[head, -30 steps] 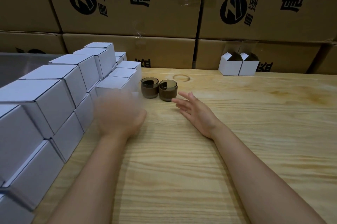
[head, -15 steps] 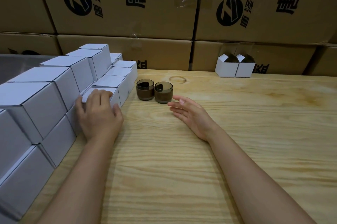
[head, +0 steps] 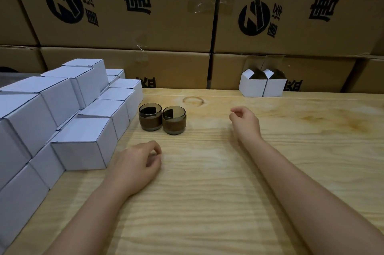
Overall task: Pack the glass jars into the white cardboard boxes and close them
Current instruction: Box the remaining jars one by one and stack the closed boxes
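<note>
Two brown glass jars stand side by side on the wooden table, the left jar [head: 150, 117] and the right jar [head: 174, 120] touching. Left of them rises a stepped stack of closed white boxes [head: 62, 109], with the nearest closed box [head: 83, 143] at its front. Two open white boxes [head: 262, 86] stand at the back right. My left hand [head: 138, 164] rests on the table just right of the nearest closed box, fingers loosely curled, holding nothing. My right hand [head: 245, 120] hovers right of the jars, fingers loosely curled and empty.
A wall of large brown printed cartons [head: 187, 15] runs along the back edge of the table [head: 207, 202]. A faint ring mark [head: 193, 101] shows on the wood behind the jars.
My left hand has come off the closed box and drawn back to the right onto the table. My right hand has moved right, away from the jars, and its fingers have curled.
</note>
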### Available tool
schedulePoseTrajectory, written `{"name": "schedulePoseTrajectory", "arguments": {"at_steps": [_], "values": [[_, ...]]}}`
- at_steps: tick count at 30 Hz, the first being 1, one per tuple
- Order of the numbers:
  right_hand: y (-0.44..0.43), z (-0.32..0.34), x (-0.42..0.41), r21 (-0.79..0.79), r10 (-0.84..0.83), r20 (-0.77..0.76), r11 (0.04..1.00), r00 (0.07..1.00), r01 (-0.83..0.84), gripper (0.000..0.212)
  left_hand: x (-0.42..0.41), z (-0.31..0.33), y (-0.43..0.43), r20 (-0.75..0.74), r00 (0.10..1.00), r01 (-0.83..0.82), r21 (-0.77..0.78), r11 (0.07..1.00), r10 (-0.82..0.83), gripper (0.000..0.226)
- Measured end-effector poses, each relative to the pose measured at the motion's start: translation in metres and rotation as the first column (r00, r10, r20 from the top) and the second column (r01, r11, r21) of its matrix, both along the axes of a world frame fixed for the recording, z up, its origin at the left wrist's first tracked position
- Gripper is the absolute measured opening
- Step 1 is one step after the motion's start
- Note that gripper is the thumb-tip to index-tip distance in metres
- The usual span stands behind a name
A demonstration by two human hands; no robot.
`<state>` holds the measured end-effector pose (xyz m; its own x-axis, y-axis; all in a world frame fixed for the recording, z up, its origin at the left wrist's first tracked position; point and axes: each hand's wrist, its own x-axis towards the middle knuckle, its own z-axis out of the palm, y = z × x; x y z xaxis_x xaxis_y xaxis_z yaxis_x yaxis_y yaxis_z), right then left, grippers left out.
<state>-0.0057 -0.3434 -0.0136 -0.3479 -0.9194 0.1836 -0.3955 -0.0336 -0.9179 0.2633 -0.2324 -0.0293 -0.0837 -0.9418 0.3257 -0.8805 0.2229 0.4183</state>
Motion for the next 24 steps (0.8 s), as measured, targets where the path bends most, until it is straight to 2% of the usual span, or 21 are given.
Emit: {"name": "schedulePoseTrajectory", "arguments": {"at_steps": [4, 8, 12, 17, 20, 24], "values": [[-0.054, 0.017, -0.039, 0.009, 0.008, -0.387, 1.000, 0.922, -0.005, 0.027, 0.002, 0.000, 0.000, -0.050, 0.998, 0.023, -0.020, 1.000, -0.024, 0.008], [-0.103, 0.037, -0.077, 0.081, 0.008, -0.609, 0.995, 0.793, 0.052, 0.028, 0.002, 0.002, 0.001, -0.065, 0.997, 0.033, -0.008, 0.999, -0.033, 0.015], [-0.139, 0.047, -0.095, 0.159, 0.024, -0.654, 0.982, 0.756, 0.106, 0.020, 0.002, 0.002, 0.001, -0.075, 0.997, 0.012, -0.004, 1.000, -0.012, 0.013], [-0.161, 0.047, -0.090, 0.262, 0.111, -0.635, 0.962, 0.765, 0.078, 0.051, 0.002, 0.003, 0.001, -0.101, 0.995, 0.016, 0.030, 0.999, -0.013, 0.012], [-0.164, 0.049, -0.080, 0.220, 0.075, -0.709, 0.968, 0.701, 0.118, 0.045, 0.002, 0.003, 0.001, -0.113, 0.994, 0.004, 0.037, 0.999, 0.000, 0.016], [-0.145, 0.051, -0.062, 0.053, -0.040, -0.764, 0.991, 0.644, 0.124, 0.034, 0.003, 0.001, -0.001, -0.126, 0.992, -0.016, 0.062, 0.998, 0.024, 0.026]]}}
